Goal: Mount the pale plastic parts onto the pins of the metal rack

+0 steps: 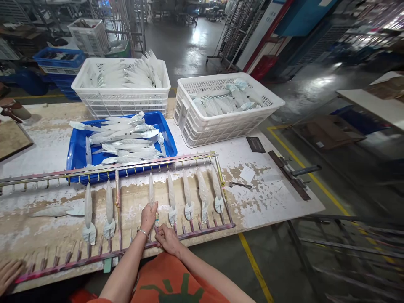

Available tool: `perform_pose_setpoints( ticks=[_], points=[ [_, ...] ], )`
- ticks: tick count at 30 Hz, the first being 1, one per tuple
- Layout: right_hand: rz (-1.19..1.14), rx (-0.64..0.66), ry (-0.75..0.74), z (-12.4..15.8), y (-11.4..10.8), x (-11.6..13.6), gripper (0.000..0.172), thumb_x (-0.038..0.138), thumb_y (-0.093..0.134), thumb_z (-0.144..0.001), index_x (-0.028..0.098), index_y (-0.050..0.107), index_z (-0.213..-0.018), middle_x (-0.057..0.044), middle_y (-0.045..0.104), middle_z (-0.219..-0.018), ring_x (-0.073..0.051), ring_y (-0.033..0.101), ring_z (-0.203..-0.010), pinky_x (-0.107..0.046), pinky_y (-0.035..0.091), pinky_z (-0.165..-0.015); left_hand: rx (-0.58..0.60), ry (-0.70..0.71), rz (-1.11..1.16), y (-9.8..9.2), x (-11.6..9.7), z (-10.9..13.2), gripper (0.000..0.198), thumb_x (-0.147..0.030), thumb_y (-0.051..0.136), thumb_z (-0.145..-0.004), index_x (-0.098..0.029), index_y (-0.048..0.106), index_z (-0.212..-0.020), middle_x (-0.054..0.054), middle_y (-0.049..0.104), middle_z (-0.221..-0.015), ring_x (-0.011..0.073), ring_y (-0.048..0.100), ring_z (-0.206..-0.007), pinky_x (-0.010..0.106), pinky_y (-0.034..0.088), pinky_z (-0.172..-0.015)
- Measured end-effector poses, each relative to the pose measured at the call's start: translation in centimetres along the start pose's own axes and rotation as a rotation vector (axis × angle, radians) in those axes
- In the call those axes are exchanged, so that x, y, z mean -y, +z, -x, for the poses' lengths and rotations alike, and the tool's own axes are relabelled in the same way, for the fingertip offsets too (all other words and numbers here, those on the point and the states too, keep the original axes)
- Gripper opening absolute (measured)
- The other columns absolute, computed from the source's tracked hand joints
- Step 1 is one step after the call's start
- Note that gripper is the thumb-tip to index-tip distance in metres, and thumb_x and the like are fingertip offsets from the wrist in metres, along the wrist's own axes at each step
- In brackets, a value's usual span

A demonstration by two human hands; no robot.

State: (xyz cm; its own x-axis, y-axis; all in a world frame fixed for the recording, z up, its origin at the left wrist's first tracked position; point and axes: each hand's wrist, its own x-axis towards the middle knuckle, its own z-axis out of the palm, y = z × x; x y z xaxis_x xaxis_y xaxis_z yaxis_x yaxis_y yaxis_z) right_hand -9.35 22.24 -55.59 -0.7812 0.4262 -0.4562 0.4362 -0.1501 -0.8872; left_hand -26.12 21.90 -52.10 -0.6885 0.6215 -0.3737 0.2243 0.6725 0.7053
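My left hand [149, 218] is closed around the lower part of a white fish-shaped piece [151, 189], whose upper tip is at the top bar of a metal rack [176, 159]. Just below, my right hand [168, 240] pinches at a small clip [155, 229] on the rack's lower bar; its fingertips partly cover the clip. Similar pieces hang between the bars on both sides, such as a taped piece [171, 198] to the right and another taped piece [109, 206] to the left. One loose piece [57, 211] lies flat under the rack.
A blue tray [70, 145] of pieces stands behind the rack, with a white crate [120, 99] and a second white crate [221, 128] beyond. A wrench [240, 185] lies at right. Another person's hand [9, 271] rests at the lower left.
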Motion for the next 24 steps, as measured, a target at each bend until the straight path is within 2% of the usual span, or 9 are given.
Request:
perform_pose_setpoints(
  ticks=[14, 20, 24],
  points=[
    [0.004, 0.002, 0.001, -0.2, 0.2, -0.6, 0.009, 0.018, 0.055, -0.095, 0.021, 0.048, -0.099, 0.005, 0.063, -0.076, -0.015, 0.071, -0.061, -0.022, 0.046, -0.055, 0.023, 0.007, 0.015, -0.1, -0.1, 0.3, 0.045, -0.060, 0.039, -0.094, -0.024, 0.054, -0.073, 0.006, 0.065, -0.067, 0.0242, 0.064, -0.071, 0.032, 0.041, -0.070],
    [0.006, 0.010, -0.007, 0.0, 0.0, -0.1, 0.010, 0.020, 0.054, -0.094, 0.022, 0.046, -0.098, 0.004, 0.062, -0.075, -0.017, 0.070, -0.061, -0.025, 0.047, -0.058, 0.027, 0.011, -0.061, -0.1, 0.0, 0.1, 0.040, -0.055, 0.042, -0.096, -0.023, 0.055, -0.074, 0.008, 0.068, -0.071, 0.0273, 0.069, -0.078, 0.033, 0.043, -0.072],
    [0.065, -0.003, -0.002, 0.1, 0.1, 0.2, 0.009, 0.019, 0.053, -0.094, 0.021, 0.046, -0.098, 0.004, 0.060, -0.076, -0.016, 0.070, -0.062, -0.024, 0.045, -0.058, 0.063, 0.020, -0.094, -0.2, -0.9, 0.9, 0.033, -0.049, 0.053, -0.096, -0.019, 0.063, -0.084, 0.013, 0.074, -0.080, 0.0290, 0.072, -0.083, 0.034, 0.046, -0.073]
  ],
)
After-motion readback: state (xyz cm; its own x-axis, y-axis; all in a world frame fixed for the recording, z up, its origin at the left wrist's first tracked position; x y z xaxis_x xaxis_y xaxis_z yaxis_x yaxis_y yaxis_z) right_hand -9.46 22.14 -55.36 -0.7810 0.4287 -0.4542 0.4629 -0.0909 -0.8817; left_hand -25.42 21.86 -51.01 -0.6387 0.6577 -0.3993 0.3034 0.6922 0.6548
